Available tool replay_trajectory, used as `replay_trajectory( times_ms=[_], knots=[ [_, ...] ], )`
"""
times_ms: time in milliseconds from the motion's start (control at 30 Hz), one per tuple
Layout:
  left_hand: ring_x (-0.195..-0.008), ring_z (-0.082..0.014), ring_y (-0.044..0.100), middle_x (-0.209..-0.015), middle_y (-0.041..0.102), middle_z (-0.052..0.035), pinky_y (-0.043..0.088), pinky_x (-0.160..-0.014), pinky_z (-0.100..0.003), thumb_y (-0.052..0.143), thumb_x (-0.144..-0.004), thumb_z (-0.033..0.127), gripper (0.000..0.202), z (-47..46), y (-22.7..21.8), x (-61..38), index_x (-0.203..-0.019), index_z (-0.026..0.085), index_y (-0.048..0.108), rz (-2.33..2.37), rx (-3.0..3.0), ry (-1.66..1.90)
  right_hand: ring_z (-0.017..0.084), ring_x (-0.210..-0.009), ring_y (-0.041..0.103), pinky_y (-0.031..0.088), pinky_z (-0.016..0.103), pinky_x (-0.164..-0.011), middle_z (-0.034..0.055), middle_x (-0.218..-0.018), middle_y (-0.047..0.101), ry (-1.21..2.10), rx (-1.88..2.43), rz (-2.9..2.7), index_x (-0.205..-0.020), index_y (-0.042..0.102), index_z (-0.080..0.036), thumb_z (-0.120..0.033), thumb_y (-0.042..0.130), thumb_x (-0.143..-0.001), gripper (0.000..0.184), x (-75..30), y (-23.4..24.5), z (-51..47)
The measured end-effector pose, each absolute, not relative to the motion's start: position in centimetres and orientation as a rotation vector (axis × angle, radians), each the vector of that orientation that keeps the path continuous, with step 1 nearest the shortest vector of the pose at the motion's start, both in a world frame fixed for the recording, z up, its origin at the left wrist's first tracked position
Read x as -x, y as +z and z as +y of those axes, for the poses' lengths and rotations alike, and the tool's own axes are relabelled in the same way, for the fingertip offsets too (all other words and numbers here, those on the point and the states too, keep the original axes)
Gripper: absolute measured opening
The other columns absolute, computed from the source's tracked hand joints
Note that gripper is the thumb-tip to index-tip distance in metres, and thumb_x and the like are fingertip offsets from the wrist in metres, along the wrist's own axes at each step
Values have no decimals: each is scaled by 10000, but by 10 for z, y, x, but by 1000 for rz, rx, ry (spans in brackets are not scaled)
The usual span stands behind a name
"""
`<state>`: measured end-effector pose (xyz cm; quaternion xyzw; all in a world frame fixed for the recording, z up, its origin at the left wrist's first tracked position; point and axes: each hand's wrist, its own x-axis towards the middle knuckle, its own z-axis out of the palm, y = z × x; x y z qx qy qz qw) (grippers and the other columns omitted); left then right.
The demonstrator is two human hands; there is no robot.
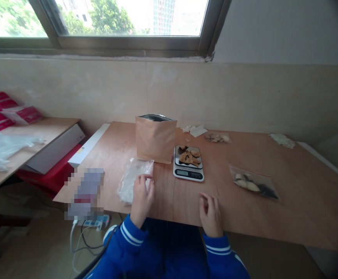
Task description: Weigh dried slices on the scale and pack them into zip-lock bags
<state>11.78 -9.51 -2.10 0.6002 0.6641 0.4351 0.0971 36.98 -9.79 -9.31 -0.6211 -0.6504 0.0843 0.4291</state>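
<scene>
My left hand (142, 198) rests on a stack of clear plastic bags (132, 176) near the front edge of the wooden table (288, 193), fingers curled onto the top bag. My right hand (210, 214) hovers just above the table's front edge, fingers loosely bent and apart, holding nothing. Behind the hands stands a small digital scale (188, 162) with brown dried slices on its pan. An open brown paper pouch (156, 138) stands upright to the left of the scale.
A filled clear bag of dried pieces (254, 182) lies to the right. Another small bag (217, 137) and paper scraps (194, 130) lie at the back, crumpled white paper (282, 140) at far right. A side table with pink boxes (3, 112) stands left. A power strip (95, 221) lies on the floor.
</scene>
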Motion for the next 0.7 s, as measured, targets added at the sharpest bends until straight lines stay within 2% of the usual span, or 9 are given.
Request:
replay_trajectory(
  times_ms=[100,233,467,700],
  knots=[
    [-891,-240,579,-959,586,-87,477,-824,-420,444,-899,188,144,-86,-41,-135,-971,179,569,2117,-1842,1081,255,-924,631,522,414,-794,118,-1034,624,159,1592,-1707,-1063,627,-203,-371,395,-966,303,-368,-97,-96],
    [-968,-272,556,-1042,591,-112,438,-867,-440,442,-921,203,198,-93,-58,-148,-1047,165,591,2250,-2067,826,250,-932,624,502,407,-814,110,-1033,637,29,1604,-1785,-1034,644,-213,-319,388,-964,286,-365,-96,-98],
    [-999,-271,535,-1061,591,-98,426,-878,-440,420,-931,200,187,-98,-53,-144,-1042,172,567,2134,-2071,853,240,-882,620,493,374,-763,104,-999,646,-63,1614,-1802,-1016,662,-202,-251,419,-944,258,-363,-89,-99],
    [-1027,-250,530,-1076,585,-81,418,-925,-434,417,-928,172,162,-102,-51,-140,-1000,185,561,2009,-2005,940,241,-893,616,494,384,-781,108,-1011,643,-37,1598,-1797,-1011,665,-201,-235,425,-936,254,-363,-94,-100]
  ],
)
